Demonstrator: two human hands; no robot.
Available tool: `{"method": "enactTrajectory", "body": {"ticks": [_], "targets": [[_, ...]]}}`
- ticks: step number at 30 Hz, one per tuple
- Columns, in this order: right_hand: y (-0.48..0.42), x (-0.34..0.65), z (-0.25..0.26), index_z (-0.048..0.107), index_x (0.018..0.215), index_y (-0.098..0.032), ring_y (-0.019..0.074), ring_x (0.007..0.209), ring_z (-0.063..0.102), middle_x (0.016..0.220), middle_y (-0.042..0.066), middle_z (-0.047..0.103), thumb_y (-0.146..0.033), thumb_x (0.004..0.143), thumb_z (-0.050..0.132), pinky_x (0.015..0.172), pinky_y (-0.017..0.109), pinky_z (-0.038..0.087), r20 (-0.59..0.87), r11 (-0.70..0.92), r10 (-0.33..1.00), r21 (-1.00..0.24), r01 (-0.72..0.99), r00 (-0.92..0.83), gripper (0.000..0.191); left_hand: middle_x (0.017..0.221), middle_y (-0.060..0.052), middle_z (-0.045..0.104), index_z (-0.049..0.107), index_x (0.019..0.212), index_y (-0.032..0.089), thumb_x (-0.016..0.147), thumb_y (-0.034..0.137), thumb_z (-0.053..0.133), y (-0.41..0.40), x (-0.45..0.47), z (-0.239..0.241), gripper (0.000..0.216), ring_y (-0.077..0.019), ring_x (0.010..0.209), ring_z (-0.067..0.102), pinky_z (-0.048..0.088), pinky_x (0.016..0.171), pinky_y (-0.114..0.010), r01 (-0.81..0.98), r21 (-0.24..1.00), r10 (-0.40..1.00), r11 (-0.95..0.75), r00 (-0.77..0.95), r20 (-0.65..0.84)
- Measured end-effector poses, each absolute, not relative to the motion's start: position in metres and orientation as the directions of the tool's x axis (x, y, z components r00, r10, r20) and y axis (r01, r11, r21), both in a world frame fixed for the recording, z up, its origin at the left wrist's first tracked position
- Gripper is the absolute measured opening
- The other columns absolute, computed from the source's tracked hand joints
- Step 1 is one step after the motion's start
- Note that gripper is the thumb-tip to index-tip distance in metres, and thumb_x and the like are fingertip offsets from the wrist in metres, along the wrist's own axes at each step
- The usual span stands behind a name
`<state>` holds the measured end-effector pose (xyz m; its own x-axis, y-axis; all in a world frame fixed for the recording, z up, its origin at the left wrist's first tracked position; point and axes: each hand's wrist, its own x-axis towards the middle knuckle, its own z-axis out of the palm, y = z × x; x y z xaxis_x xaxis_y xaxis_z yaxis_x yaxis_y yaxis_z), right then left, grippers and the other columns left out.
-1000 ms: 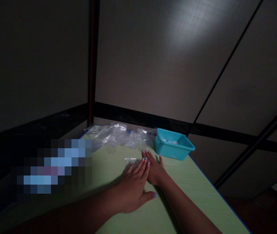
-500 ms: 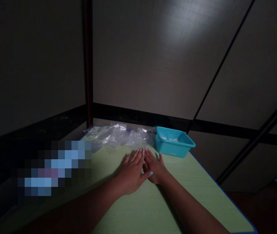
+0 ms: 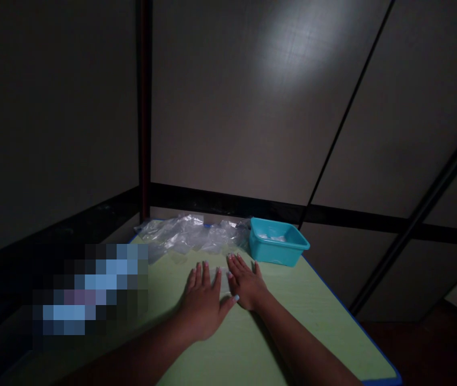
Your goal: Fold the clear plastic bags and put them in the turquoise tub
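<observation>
My left hand (image 3: 202, 303) lies palm down on the pale green tabletop (image 3: 212, 359), fingers stretched out and thumb pointing toward the other hand. Palm down too, with fingers extended and slightly spread, my right hand (image 3: 247, 284) rests just beyond and to the right. In the gap between them shows a small flat piece of clear plastic (image 3: 225, 280), partly hidden under the hands; its full shape cannot be made out. Neither hand grasps anything. Farther back lies a heap of crumpled clear plastic bags (image 3: 192, 233).
A turquoise plastic basin (image 3: 277, 252) stands at the back right with some clear plastic inside. The table has a blue edge (image 3: 345, 308). Dark wall panels (image 3: 228, 107) rise behind it. A pixelated patch covers part of the left side.
My left hand has moved left and back toward me, away from the right hand, so a gap has opened between them. The camera view has shifted slightly.
</observation>
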<state>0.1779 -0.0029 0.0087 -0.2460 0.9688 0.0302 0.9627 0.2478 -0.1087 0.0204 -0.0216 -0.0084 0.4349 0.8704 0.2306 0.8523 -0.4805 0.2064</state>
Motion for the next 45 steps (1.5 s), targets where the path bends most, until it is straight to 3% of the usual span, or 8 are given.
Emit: {"method": "enactTrajectory", "body": {"ticks": [6, 10, 14, 19, 24, 27, 32, 45], "targets": [[-0.003, 0.178, 0.009, 0.006, 0.138, -0.024, 0.0162, 0.131, 0.003, 0.144, 0.001, 0.008, -0.037, 0.089, 0.011, 0.1, 0.053, 0.001, 0.06, 0.268, 0.963, -0.155, 0.951, -0.262, 0.05, 0.139, -0.021, 0.018, 0.025, 0.134, 0.008, 0.08, 0.065, 0.019, -0.011, 0.012, -0.005, 0.08, -0.0335, 0.13, 0.004, 0.003, 0.099, -0.057, 0.894, 0.169, 0.903, -0.414, 0.381, 0.196], [0.0, 0.184, 0.007, 0.011, 0.137, -0.026, 0.0165, 0.131, 0.005, 0.144, 0.002, 0.011, -0.036, 0.09, 0.012, 0.1, 0.053, -0.001, 0.098, 0.335, 0.942, -0.178, 0.925, -0.322, 0.049, 0.144, -0.01, 0.008, 0.016, 0.137, 0.02, 0.083, 0.058, 0.025, 0.001, 0.006, 0.011, 0.067, -0.0264, 0.131, 0.006, 0.014, 0.101, -0.052, 0.755, 0.169, 0.773, -0.633, 0.608, 0.18], [0.001, 0.19, 0.01, 0.016, 0.136, -0.031, 0.0162, 0.131, 0.007, 0.143, 0.002, 0.016, -0.035, 0.09, 0.013, 0.101, 0.052, -0.001, 0.116, 0.405, 0.914, -0.218, 0.888, -0.389, 0.046, 0.143, -0.003, 0.019, 0.02, 0.135, 0.029, 0.082, 0.046, 0.042, 0.007, 0.001, 0.02, 0.06, -0.0212, 0.129, 0.019, 0.021, 0.104, -0.04, 0.517, 0.188, 0.547, -0.835, 0.815, 0.189], [-0.002, 0.194, 0.014, 0.02, 0.134, -0.035, 0.0172, 0.13, 0.012, 0.142, 0.0, 0.019, -0.036, 0.091, 0.014, 0.101, 0.052, -0.002, 0.12, 0.44, 0.898, -0.302, 0.846, -0.424, 0.044, 0.116, -0.004, 0.05, 0.052, 0.109, 0.026, 0.082, 0.031, 0.047, 0.004, -0.006, 0.03, 0.028, -0.0197, 0.107, 0.043, 0.035, 0.092, -0.032, 0.487, 0.281, 0.561, -0.827, 0.752, 0.347], [-0.004, 0.204, 0.022, 0.034, 0.13, -0.025, 0.0188, 0.126, 0.025, 0.136, 0.005, 0.035, -0.04, 0.09, 0.021, 0.104, 0.043, 0.01, 0.316, 0.408, 0.907, -0.5, 0.764, -0.278, 0.045, 0.096, -0.004, 0.052, 0.056, 0.092, 0.022, 0.08, 0.027, 0.05, 0.0, -0.008, 0.034, 0.015, -0.0182, 0.093, 0.045, 0.038, 0.082, -0.029, 0.434, 0.304, 0.522, -0.848, 0.785, 0.334], [-0.002, 0.215, 0.03, 0.048, 0.116, -0.021, 0.019, 0.112, 0.042, 0.119, 0.007, 0.05, -0.041, 0.086, 0.032, 0.098, 0.035, 0.028, 0.496, 0.447, 0.865, -0.691, 0.568, -0.078, 0.039, 0.095, -0.003, 0.052, 0.055, 0.092, 0.022, 0.08, 0.028, 0.05, 0.0, -0.008, 0.031, 0.014, -0.0182, 0.092, 0.045, 0.037, 0.08, -0.029, 0.423, 0.314, 0.513, -0.85, 0.799, 0.314], [0.005, 0.229, 0.037, 0.051, 0.102, -0.021, 0.0189, 0.086, 0.052, 0.087, 0.004, 0.056, -0.035, 0.077, 0.043, 0.068, 0.033, 0.046, 0.237, 0.235, 0.97, -0.971, 0.041, 0.05, 0.029, 0.095, -0.003, 0.052, 0.056, 0.093, 0.022, 0.081, 0.027, 0.048, 0.0, -0.008, 0.028, 0.015, -0.0178, 0.092, 0.045, 0.036, 0.081, -0.028, 0.424, 0.323, 0.517, -0.846, 0.801, 0.301], [0.01, 0.239, 0.037, 0.052, 0.091, -0.02, 0.0213, 0.091, 0.051, 0.09, 0.007, 0.054, -0.037, 0.075, 0.04, 0.066, 0.045, 0.048, -0.235, -0.219, 0.972, -0.919, -0.328, 0.01, 0.027, 0.103, -0.005, 0.052, 0.055, 0.102, 0.024, 0.079, 0.026, 0.048, 0.002, -0.01, 0.027, 0.024, -0.0192, 0.098, 0.045, 0.037, 0.086, -0.03, 0.403, 0.345, 0.506, -0.848, 0.809, 0.298]]}}
